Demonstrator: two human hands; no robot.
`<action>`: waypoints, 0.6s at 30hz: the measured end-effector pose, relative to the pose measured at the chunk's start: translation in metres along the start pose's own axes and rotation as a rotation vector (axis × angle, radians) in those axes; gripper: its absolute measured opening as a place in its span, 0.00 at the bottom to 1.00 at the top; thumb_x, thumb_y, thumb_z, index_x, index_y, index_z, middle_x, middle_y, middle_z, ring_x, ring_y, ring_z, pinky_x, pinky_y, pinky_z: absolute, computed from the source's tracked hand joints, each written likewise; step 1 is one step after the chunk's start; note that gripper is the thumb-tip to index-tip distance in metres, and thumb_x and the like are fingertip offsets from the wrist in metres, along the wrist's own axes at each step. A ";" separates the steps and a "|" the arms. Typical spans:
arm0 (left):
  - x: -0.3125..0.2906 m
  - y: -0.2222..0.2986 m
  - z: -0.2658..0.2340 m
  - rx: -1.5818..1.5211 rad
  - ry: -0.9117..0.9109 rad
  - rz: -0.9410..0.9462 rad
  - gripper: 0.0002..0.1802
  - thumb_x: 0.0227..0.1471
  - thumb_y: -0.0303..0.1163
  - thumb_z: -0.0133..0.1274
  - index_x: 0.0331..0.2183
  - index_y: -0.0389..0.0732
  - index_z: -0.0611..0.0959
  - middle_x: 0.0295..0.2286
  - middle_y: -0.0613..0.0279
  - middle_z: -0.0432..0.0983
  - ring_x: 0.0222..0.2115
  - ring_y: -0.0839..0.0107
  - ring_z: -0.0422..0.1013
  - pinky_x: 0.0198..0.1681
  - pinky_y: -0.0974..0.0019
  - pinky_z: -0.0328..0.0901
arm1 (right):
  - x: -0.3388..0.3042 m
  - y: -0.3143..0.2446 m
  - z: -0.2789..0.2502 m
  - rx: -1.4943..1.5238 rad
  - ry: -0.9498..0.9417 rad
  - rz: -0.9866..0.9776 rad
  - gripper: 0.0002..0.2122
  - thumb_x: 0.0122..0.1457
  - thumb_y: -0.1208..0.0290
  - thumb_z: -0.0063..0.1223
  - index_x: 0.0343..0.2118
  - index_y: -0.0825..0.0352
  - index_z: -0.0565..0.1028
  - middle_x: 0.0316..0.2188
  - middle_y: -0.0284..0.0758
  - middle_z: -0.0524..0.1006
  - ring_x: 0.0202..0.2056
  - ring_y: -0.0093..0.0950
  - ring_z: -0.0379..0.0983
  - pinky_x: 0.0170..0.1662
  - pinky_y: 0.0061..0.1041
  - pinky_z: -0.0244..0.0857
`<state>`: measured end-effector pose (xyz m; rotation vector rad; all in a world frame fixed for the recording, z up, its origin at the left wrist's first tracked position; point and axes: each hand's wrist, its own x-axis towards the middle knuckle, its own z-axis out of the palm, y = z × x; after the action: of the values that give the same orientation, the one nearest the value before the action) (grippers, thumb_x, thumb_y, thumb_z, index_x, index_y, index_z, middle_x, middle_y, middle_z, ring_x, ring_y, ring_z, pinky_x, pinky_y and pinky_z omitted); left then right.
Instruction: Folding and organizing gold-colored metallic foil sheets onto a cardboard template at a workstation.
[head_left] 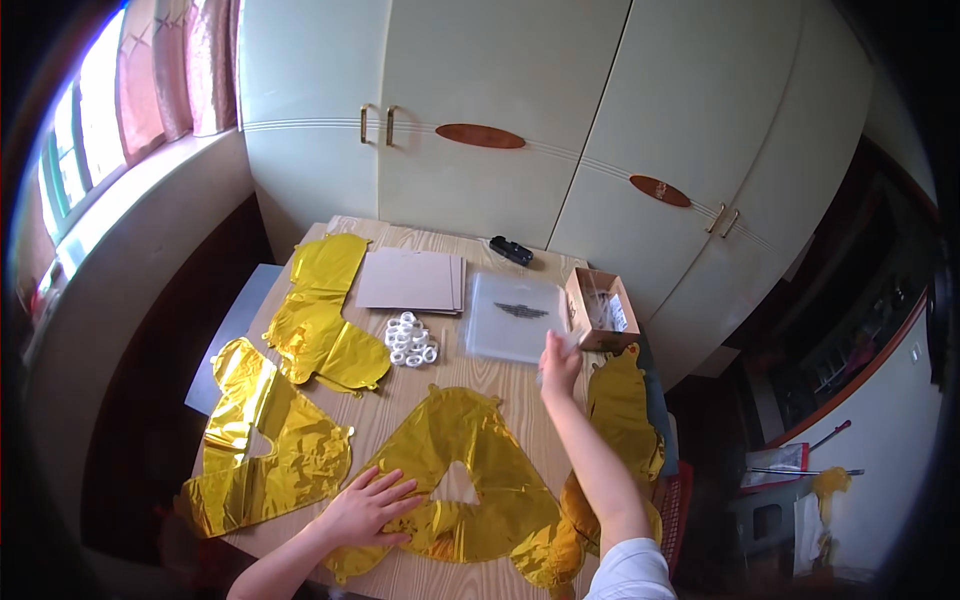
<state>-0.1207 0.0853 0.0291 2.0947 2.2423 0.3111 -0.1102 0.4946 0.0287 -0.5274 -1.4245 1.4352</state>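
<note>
A flat gold foil balloon shaped like a letter A [510,480] lies before me on the wooden table. My left hand [372,508] rests on its left leg, fingers spread and palm down. Beyond the balloon, my right hand [560,368] is raised with its fingers closed on a small whitish, translucent piece [571,341], too blurred to name. That hand is next to a small open cardboard box [622,342] with clear and white items inside, and to a stack of clear plastic bags [505,338] with a dark mark on top.
More gold foil balloons lie at the far left [325,335], near left [300,455] and right [625,400]. White rings [408,345] sit in a pile beside stacked pinkish-grey cards [405,280]. A black object [511,250] is at the back edge, before pale cupboards [480,60].
</note>
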 end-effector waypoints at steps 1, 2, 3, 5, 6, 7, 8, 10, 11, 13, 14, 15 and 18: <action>0.000 0.000 0.000 -0.004 0.005 0.001 0.35 0.53 0.59 0.49 0.58 0.51 0.70 0.58 0.63 0.63 0.60 0.58 0.57 0.63 0.47 0.50 | -0.012 0.020 -0.002 -0.009 -0.006 0.004 0.11 0.60 0.68 0.55 0.24 0.62 0.67 0.14 0.24 0.66 0.13 0.15 0.60 0.17 0.18 0.54; 0.000 0.000 0.000 -0.009 0.010 0.008 0.35 0.53 0.58 0.49 0.57 0.51 0.70 0.58 0.62 0.63 0.60 0.58 0.57 0.63 0.47 0.49 | -0.023 0.035 -0.006 -0.027 -0.021 -0.004 0.10 0.59 0.70 0.57 0.24 0.62 0.67 0.15 0.25 0.67 0.14 0.15 0.61 0.19 0.18 0.57; 0.000 0.000 0.001 -0.018 0.014 0.013 0.34 0.53 0.57 0.49 0.57 0.49 0.70 0.58 0.62 0.63 0.60 0.58 0.57 0.63 0.47 0.49 | -0.032 0.049 -0.009 -0.020 -0.028 0.006 0.10 0.58 0.71 0.57 0.24 0.62 0.68 0.16 0.25 0.67 0.14 0.15 0.61 0.19 0.18 0.57; -0.005 0.000 0.002 -0.021 0.022 0.000 0.34 0.54 0.57 0.49 0.57 0.49 0.71 0.58 0.61 0.63 0.60 0.58 0.57 0.63 0.47 0.49 | -0.042 0.052 -0.002 0.004 -0.052 0.040 0.09 0.57 0.73 0.58 0.25 0.62 0.68 0.18 0.25 0.68 0.15 0.16 0.61 0.20 0.18 0.58; -0.007 0.001 0.003 -0.023 0.028 -0.004 0.34 0.54 0.57 0.49 0.56 0.49 0.71 0.58 0.61 0.63 0.60 0.58 0.57 0.63 0.47 0.49 | -0.044 0.045 0.001 0.016 -0.061 0.060 0.09 0.57 0.73 0.59 0.26 0.62 0.68 0.19 0.25 0.67 0.16 0.15 0.61 0.21 0.18 0.59; -0.010 0.001 0.003 -0.025 0.029 -0.010 0.33 0.54 0.57 0.48 0.56 0.49 0.71 0.58 0.61 0.63 0.60 0.58 0.57 0.63 0.47 0.49 | -0.045 0.039 0.007 0.028 -0.071 0.080 0.09 0.56 0.73 0.59 0.26 0.62 0.67 0.20 0.24 0.67 0.17 0.15 0.62 0.23 0.17 0.59; -0.008 0.000 0.003 -0.029 0.038 -0.003 0.33 0.54 0.57 0.48 0.56 0.49 0.71 0.58 0.61 0.63 0.60 0.58 0.57 0.63 0.47 0.49 | -0.041 0.040 0.007 -0.024 -0.080 -0.013 0.09 0.57 0.74 0.59 0.27 0.62 0.67 0.21 0.24 0.67 0.19 0.15 0.62 0.24 0.17 0.59; -0.006 -0.001 0.004 -0.033 0.048 0.011 0.33 0.54 0.57 0.48 0.56 0.49 0.71 0.58 0.61 0.63 0.60 0.58 0.57 0.63 0.47 0.49 | -0.031 0.043 0.014 -0.125 -0.101 -0.195 0.09 0.57 0.74 0.58 0.27 0.62 0.67 0.21 0.24 0.66 0.21 0.14 0.61 0.27 0.16 0.58; -0.006 -0.002 0.006 -0.034 0.049 0.009 0.33 0.54 0.57 0.48 0.56 0.49 0.71 0.58 0.61 0.63 0.60 0.59 0.57 0.63 0.47 0.49 | -0.026 0.040 0.025 -0.135 -0.114 -0.206 0.09 0.57 0.73 0.58 0.27 0.62 0.67 0.21 0.24 0.66 0.22 0.14 0.61 0.28 0.16 0.58; -0.008 -0.003 0.007 -0.038 0.045 0.006 0.33 0.55 0.57 0.48 0.56 0.48 0.71 0.58 0.61 0.63 0.60 0.59 0.57 0.63 0.48 0.49 | -0.014 0.029 0.056 -0.147 -0.131 -0.225 0.09 0.58 0.71 0.58 0.27 0.63 0.67 0.21 0.24 0.65 0.24 0.14 0.61 0.30 0.17 0.59; -0.009 -0.003 0.006 -0.041 0.040 -0.001 0.33 0.55 0.57 0.48 0.56 0.48 0.71 0.58 0.61 0.63 0.60 0.59 0.57 0.63 0.48 0.49 | -0.010 0.029 0.076 -0.176 -0.117 -0.212 0.10 0.58 0.68 0.58 0.27 0.64 0.68 0.21 0.27 0.68 0.25 0.18 0.63 0.31 0.20 0.60; -0.009 -0.004 0.005 -0.042 0.041 -0.002 0.33 0.55 0.57 0.47 0.57 0.48 0.71 0.58 0.61 0.62 0.61 0.59 0.57 0.63 0.48 0.49 | -0.005 0.030 0.097 -0.208 -0.101 -0.206 0.11 0.57 0.66 0.58 0.28 0.65 0.69 0.22 0.29 0.70 0.25 0.21 0.66 0.32 0.23 0.62; -0.010 -0.006 0.011 -0.044 0.035 -0.003 0.34 0.54 0.57 0.49 0.58 0.51 0.70 0.59 0.61 0.62 0.61 0.59 0.56 0.63 0.48 0.48 | 0.004 0.047 0.146 -0.359 -0.087 -0.043 0.16 0.57 0.58 0.58 0.30 0.68 0.72 0.26 0.38 0.77 0.29 0.33 0.74 0.36 0.31 0.67</action>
<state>-0.1240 0.0764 0.0166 2.0805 2.2356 0.3954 -0.2524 0.4371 0.0180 -0.6605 -1.7664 1.1842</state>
